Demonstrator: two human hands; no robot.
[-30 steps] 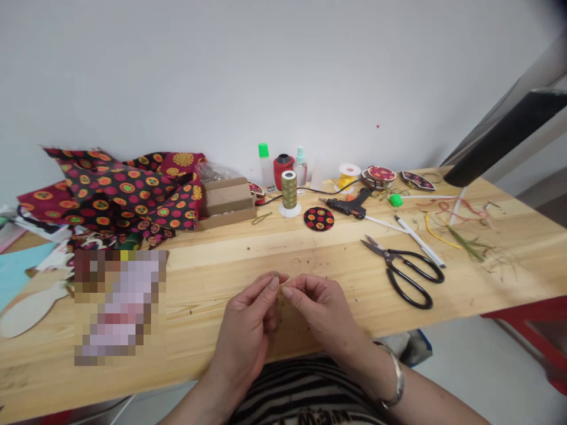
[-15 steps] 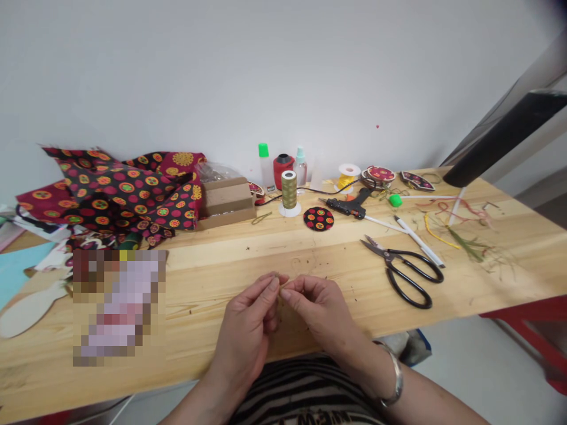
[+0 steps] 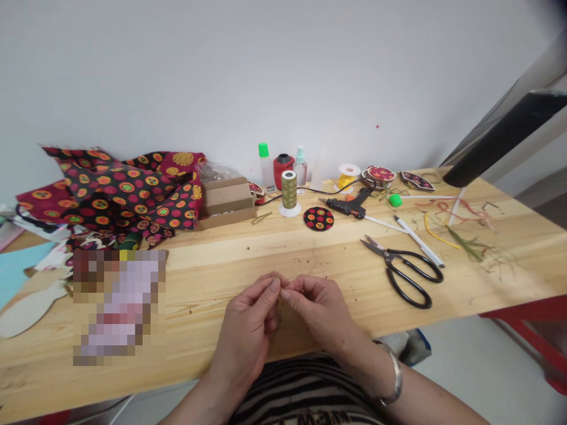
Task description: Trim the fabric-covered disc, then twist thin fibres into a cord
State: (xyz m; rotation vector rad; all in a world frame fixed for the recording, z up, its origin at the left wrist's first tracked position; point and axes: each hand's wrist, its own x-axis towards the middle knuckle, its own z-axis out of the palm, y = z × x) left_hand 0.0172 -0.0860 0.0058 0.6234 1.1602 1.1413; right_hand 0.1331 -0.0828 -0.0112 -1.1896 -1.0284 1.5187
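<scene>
My left hand (image 3: 250, 316) is closed in a pinch above the front part of the wooden table (image 3: 195, 324). Its thumb and fingertips meet those of my right hand (image 3: 316, 307), which is also pinched. Whatever lies between the fingertips is too small to make out. Beyond the hands are a round patterned fabric disc (image 3: 318, 219) and a spool of olive thread (image 3: 289, 192). Black-handled scissors (image 3: 401, 265) lie with their blades slightly apart, to the right of my right hand.
Patterned cloth (image 3: 133, 189) is heaped at the back left beside a cardboard box (image 3: 227, 203). A glue gun (image 3: 349, 205), a white pen (image 3: 419, 242) and loose threads (image 3: 469, 242) lie on the right. A wooden paddle shape (image 3: 31, 313) is far left.
Both hands stay in nearly the same place, with only a slight shift at the fingertips.
</scene>
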